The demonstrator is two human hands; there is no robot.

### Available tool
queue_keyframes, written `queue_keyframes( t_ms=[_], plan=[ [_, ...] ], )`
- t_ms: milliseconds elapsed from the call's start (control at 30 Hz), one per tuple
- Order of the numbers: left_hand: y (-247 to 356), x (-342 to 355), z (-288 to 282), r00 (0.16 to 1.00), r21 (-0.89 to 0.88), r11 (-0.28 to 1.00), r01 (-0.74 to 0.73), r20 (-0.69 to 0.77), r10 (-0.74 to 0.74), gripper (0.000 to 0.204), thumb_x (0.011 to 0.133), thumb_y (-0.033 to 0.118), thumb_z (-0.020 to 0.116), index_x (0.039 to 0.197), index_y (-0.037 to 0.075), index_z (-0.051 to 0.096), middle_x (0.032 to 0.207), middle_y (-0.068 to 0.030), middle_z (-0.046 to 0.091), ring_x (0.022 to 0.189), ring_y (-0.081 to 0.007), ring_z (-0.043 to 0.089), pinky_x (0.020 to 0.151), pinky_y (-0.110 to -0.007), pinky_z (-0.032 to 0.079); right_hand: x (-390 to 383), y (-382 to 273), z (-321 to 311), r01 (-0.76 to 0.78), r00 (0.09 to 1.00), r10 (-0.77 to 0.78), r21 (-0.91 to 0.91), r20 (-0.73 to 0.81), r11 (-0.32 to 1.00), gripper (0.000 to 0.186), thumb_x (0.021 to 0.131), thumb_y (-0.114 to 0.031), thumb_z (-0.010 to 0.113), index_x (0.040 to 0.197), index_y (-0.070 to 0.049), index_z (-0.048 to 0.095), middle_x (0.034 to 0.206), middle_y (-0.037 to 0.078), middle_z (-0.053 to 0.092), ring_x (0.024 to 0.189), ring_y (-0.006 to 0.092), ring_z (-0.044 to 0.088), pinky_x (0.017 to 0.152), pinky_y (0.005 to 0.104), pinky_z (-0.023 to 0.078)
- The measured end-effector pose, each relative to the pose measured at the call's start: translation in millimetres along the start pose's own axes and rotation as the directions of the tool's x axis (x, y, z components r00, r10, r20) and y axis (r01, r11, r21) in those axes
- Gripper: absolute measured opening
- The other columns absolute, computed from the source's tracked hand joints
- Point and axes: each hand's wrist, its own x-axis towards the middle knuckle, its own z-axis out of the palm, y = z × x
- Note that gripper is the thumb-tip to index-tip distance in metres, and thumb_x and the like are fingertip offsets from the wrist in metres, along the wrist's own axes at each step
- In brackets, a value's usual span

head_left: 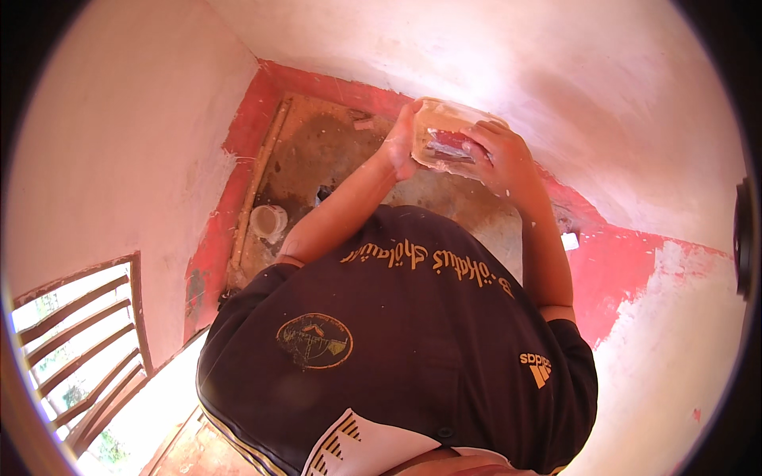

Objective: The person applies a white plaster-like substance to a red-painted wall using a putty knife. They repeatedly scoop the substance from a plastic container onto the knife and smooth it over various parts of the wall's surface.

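1. Your left hand [402, 146] is grasping the shallow, tan tub [441, 117] at its left wall; the fingers are partly curling, and their tips are going out of sight behind it.
2. Your right hand [503, 152] is reaching over the tub's right side, its fingers bending close together and apparently gripping a flat, red tool [452, 140]; how far they are wrapping it, you cannot tell from here.
3. The tool is lying across the inside of the tub, with whitish paste showing along its near edge. It is probably feeling stiff and light, perhaps slippery where wet; the clean red part is looking like the better hold.
4. The tub is seeming light and thin-walled, likely flexing if you are squeezing hard; its side walls are offering the surest hold, its smeared near rim a slicker one.
5. You are holding the tub up off the floor [313, 147], and it is showing in front of the floor's far edge, by the red wall band [329, 82].
6. Farther out, a whitish bucket [268, 223] is standing near the floor's left edge, beside a long pole [260, 178].
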Motion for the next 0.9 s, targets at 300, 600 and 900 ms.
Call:
queue_keyframes(
  t_ms=[300, 600, 900],
  plan=[
    [-11.4, 10.1, 15.6, 0.998, -0.007, 0.998, -0.064, 0.0, 0.064, 0.06, 0.102, 0.059, 0.032, 0.139, 0.016, 0.052, 0.132, -0.007, 0.061, 0.12, -0.0276, 0.061, 0.088, -0.051, 0.056, -10.5, 20.9, -29.3, -0.154, 0.979, 0.165, 0.094, -0.12, 0.984, 0.021, 0.09, -0.003, 0.065, 0.11, 0.003, 0.068, 0.091, 0.018, 0.064, 0.077, 0.0322, 0.061, 0.073, 0.0361, 0.049],
    [-82.3, 75.9, 73.9, 0.994, -0.004, 0.995, -0.103, 0.024, 0.103, 0.068, 0.102, 0.063, 0.024, 0.145, 0.017, 0.048, 0.141, -0.0065, 0.058, 0.126, -0.0275, 0.058, 0.094, -0.05, 0.053, -70.2, 90.2, -69.7, -0.098, 0.979, 0.091, -0.026, -0.181, 0.995, 0.022, 0.09, -0.002, 0.063, 0.111, 0.003, 0.067, 0.092, 0.017, 0.063, 0.083, 0.0341, 0.06, 0.074, 0.0387, 0.049],
    [-155.2, 150.3, 199.3, 0.999, 0.024, 0.999, -0.031, -0.041, 0.032, 0.063, 0.103, 0.055, 0.03, 0.145, 0.012, 0.048, 0.141, -0.0098, 0.057, 0.127, -0.0284, 0.058, 0.105, -0.049, 0.049, -153.2, 188.2, -170.8, -0.065, 0.986, 0.051, -0.081, -0.16, 0.995, 0.019, 0.09, -0.003, 0.061, 0.108, 0.001, 0.069, 0.094, 0.015, 0.065, 0.092, 0.0343, 0.062, 0.075, 0.0416, 0.051]
  ],
)
